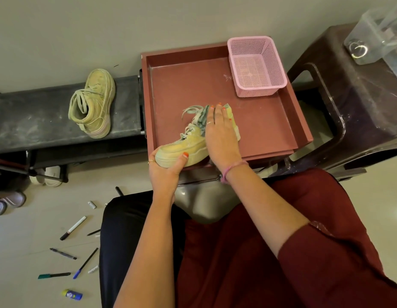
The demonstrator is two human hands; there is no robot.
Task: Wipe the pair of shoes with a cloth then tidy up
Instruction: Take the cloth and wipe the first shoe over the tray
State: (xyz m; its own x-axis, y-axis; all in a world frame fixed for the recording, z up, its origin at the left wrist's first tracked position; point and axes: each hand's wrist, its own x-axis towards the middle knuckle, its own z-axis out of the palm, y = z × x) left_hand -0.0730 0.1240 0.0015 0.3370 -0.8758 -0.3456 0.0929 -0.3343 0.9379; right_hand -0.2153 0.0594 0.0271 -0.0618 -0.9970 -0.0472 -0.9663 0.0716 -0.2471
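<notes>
Shoe [184, 150] in tray [270, 121] — cloth [232, 121] atop, basket [256, 65] beside

A tray [270, 121] is sitting straight ahead of the person, with a basket [256, 65] standing in its far right corner. One shoe [184, 147] is lying in the tray's near left part, its toe hanging over the near edge, where the left hand [165, 168] is gripping it. The right hand [219, 132] is pressing a cloth [232, 117] flat against the shoe's right side. The second shoe [93, 103] is lying on a bench [37, 121] left of the tray. Pens [73, 227] are lying scattered on the floor [37, 218] at the near left, below the bench
</notes>
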